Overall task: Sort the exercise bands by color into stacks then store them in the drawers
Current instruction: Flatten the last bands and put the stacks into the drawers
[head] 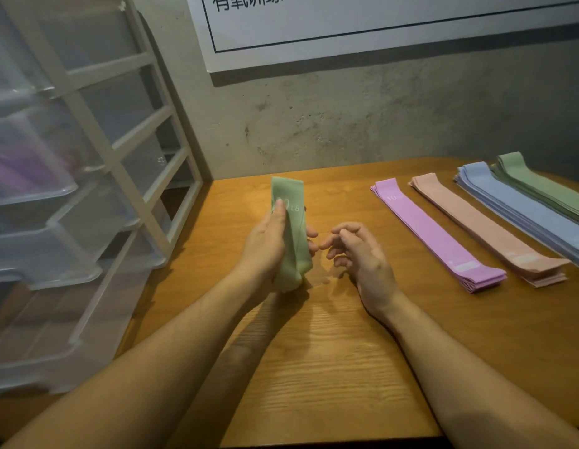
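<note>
Our left hand [265, 244] grips a folded light green band [293, 241] above the bench [330, 367], thumb on its printed face. Right hand [359, 254] just beside it, fingers [330, 243] loosely curled, holding nothing. Purple stack [434, 234], pink stack [482, 228], blue stack [521, 212], green stack [547, 189] lie to the right. Drawer unit [87, 189] stands left.

Concrete wall [346, 124], wooden table [330, 367]

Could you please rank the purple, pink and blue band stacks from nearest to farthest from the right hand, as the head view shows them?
From the right hand:
1. Purple stack, just to its right.
2. Pink stack, beyond the purple one.
3. Blue stack, farther right, beside the green stack.
</note>
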Tool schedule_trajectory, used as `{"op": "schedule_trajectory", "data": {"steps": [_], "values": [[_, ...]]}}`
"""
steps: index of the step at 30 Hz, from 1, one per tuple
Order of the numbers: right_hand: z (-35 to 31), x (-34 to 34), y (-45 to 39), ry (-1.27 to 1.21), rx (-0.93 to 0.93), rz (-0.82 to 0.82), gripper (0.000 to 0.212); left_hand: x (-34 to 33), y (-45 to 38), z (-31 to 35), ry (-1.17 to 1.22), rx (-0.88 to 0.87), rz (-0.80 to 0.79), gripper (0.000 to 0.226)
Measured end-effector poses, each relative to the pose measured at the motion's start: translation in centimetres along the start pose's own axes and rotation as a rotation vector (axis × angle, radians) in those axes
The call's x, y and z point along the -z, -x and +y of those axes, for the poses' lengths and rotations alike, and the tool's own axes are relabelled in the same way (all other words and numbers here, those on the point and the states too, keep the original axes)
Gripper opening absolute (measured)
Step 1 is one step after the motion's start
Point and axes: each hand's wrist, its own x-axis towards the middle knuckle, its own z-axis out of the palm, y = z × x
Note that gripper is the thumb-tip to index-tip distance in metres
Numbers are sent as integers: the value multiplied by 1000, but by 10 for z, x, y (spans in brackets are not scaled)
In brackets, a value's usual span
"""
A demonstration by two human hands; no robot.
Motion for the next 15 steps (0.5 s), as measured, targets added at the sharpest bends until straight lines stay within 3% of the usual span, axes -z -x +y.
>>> {"op": "schedule_trajectory", "data": {"steps": [4, 7, 9, 12, 15], "values": [[1, -9, 8, 108, 108, 3, 37, -2, 7, 13, 216, 84, 26, 47], [1, -18, 12, 126, 72, -54, 32, -4, 10, 19, 274, 169, 18, 55], [-1, -22, 15, 102, 30, -87, 43, -7, 12, 23, 302, 225, 11, 61], [-6, -24, 20, 110, -18, -66, 62, -10, 15, 27, 366, 207, 27, 63], [-6, -25, 27, 139, 72, 4, 58, -12, 15, 31, 451, 170, 62, 63]]}}
